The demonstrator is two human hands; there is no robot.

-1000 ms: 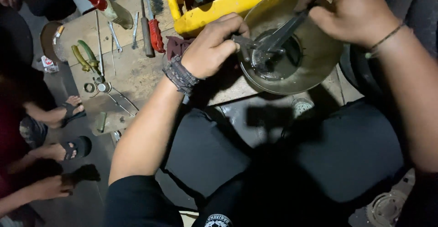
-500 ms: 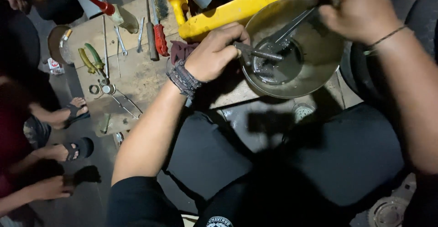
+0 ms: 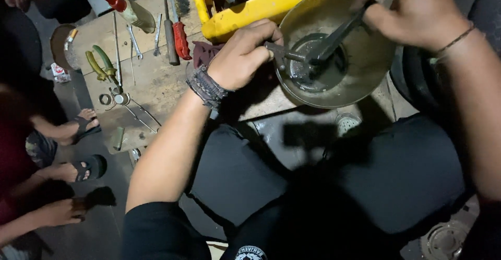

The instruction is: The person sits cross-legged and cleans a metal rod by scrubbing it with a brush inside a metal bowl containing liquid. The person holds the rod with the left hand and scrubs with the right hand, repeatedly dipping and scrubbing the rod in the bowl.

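A round metal bowl (image 3: 365, 67) with dark oily liquid stands on the wooden board (image 3: 156, 82). My left hand (image 3: 242, 54) grips a dark metal part (image 3: 284, 54) at the bowl's left rim, holding it over the liquid. My right hand (image 3: 412, 9) is closed on the handle of a grey wrench (image 3: 334, 35) whose head reaches down onto the part in the middle of the bowl. A woven band sits on my left wrist, a thin bracelet on my right.
A yellow plastic container (image 3: 250, 9) stands behind the bowl. Green-handled pliers (image 3: 99, 64), a red-handled tool (image 3: 179, 38), a screwdriver (image 3: 168, 35), spanners and small rings lie on the board. Another person's sandalled feet (image 3: 83, 124) and hand (image 3: 57, 213) are at left.
My right hand swung the wrench handle back and forth over the bowl. My left hand kept its grip on the part; the view shifted slightly.
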